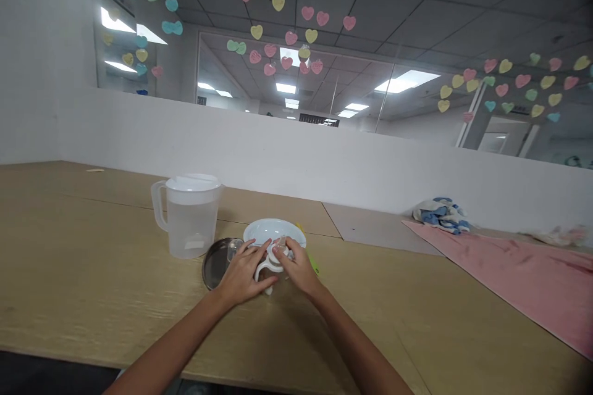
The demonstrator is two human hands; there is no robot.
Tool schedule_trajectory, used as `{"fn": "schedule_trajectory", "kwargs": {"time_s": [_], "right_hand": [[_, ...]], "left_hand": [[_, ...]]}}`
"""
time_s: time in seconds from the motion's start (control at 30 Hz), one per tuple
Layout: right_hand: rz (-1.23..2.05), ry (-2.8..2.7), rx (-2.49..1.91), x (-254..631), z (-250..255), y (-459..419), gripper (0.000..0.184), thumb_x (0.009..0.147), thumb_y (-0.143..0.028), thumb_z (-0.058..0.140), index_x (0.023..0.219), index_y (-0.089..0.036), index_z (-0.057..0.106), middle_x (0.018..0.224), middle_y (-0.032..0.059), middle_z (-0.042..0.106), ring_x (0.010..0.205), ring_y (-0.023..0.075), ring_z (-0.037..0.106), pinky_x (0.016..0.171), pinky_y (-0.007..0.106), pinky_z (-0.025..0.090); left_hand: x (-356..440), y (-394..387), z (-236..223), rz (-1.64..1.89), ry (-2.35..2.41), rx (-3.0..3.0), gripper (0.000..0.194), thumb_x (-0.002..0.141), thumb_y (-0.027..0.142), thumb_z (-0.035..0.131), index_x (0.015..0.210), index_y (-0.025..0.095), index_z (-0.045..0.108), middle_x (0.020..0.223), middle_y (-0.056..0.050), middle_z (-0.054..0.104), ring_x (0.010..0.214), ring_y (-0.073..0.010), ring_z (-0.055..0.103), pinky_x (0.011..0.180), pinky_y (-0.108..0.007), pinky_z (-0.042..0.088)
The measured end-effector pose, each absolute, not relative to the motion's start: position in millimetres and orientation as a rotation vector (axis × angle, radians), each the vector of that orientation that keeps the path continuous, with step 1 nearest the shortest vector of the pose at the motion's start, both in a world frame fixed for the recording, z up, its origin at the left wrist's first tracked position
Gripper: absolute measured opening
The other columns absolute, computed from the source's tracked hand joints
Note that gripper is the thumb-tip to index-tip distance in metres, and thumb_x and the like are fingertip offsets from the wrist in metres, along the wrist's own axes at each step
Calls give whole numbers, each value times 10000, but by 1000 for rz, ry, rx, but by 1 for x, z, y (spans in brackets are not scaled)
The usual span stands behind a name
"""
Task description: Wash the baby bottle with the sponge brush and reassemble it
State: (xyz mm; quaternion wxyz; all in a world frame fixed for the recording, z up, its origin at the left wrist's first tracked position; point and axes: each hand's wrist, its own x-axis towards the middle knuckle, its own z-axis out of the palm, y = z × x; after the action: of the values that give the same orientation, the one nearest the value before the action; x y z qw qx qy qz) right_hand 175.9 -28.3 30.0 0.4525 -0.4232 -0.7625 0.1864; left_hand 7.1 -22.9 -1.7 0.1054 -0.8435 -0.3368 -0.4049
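Head view: both hands meet over the white piece (275,267), which sits mid-table between them, just in front of the bowl (267,230); the right hand (300,266) is curled in, thumb and fingers closed about its upper part; the left hand (243,273) is spread, thumb well apart from the fingers and the piece's curved arm lying between, though I cannot tell whether it grips or merely steadies. The likeliest trouble, I judge, is a slip: if the left hand only rests there, a twist or push from the right could turn the whole piece or tip it against the bowl; small parts near the right fingertips are too blurred to make out, and any loose one could drop on the table (139,315). Crowding is the other risk; the dark tray (214,266) lies just beside the left hand, with a clear cup (233,250) on it near those fingers, so a leftward swing of the knuckles could knock the cup over; the lidded jug (193,225) stands close behind the tray, and a harder bump might rock it; a green thing (314,264) by the right hand could be nudged away likewise.
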Motion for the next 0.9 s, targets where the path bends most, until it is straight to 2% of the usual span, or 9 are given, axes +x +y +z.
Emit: {"fn": "schedule_trajectory", "kwargs": {"time_s": [0.2, 0.4, 0.5, 0.67, 0.9], "right_hand": [[229, -1880, -1003, 168, 33, -35, 142, 797, -295, 505, 868, -181, 551, 859, 48, 537, 862, 195, 475, 811, 318, 377], [401, -1846, -894, 176, 26, -27, 190, 817, -366, 527, 853, -187, 576, 827, 27, 552, 810, 166, 511, 770, 282, 400], [475, -1770, -851, 179, 21, -24, 279, 793, -389, 569, 996, -201, 530, 904, 26, 575, 870, 170, 533, 805, 287, 405], [654, -1771, -767, 179, 19, -25, 264, 835, -432, 499, 946, -197, 549, 940, 30, 593, 934, 180, 546, 838, 299, 411], [530, -1788, -732, 178, 19, -21, 299, 874, -434, 413, 915, -217, 614, 964, 54, 572, 969, 198, 517, 898, 341, 387]], "left_hand": [[5, -20, -4, -1217, -1016, -2526, 730, 753, 464, 575, 1370, 196, 291, 1048, -82, 653, 994, -253, 571, 957, -434, 382], [5, -24, -3, -1253, -1089, -2591, 687, 758, 436, 572, 1352, 195, 324, 1060, -97, 622, 969, -234, 570, 877, -385, 436], [4, -25, -2, -1270, -1134, -2606, 684, 758, 428, 572, 1355, 209, 320, 1079, -97, 612, 962, -228, 577, 867, -373, 443], [4, -26, -2, -1280, -1158, -2625, 699, 755, 414, 573, 1365, 198, 308, 1098, -107, 610, 969, -227, 579, 882, -373, 439], [4, -28, -2, -1311, -1158, -2649, 705, 752, 408, 572, 1368, 193, 306, 1100, -102, 611, 961, -223, 586, 871, -362, 447]]}}
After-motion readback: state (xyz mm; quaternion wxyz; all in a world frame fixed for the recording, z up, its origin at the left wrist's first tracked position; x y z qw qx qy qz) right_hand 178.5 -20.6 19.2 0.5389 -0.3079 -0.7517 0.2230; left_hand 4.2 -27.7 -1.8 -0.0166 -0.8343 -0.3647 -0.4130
